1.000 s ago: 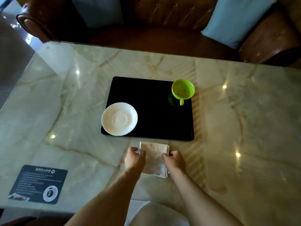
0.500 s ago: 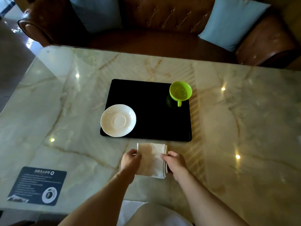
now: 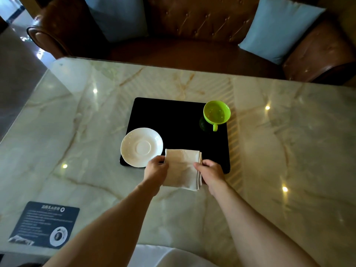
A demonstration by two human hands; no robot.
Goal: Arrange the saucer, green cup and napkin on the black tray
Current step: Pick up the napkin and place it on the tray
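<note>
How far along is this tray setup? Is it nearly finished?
Nearly. The green cup stands at the far right corner of the black tray, and the saucer sits at its near left corner, overhanging the edge a little. The napkin is in hand: the left hand and right hand pinch its sides, its far half over the tray's near edge. Left: lay it fully on the tray and let go.

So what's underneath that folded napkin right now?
The napkin's far part covers the black tray's near edge; its near part hangs over the marble table. Both hands grip its sides. Whatever lies directly beneath is hidden.
</note>
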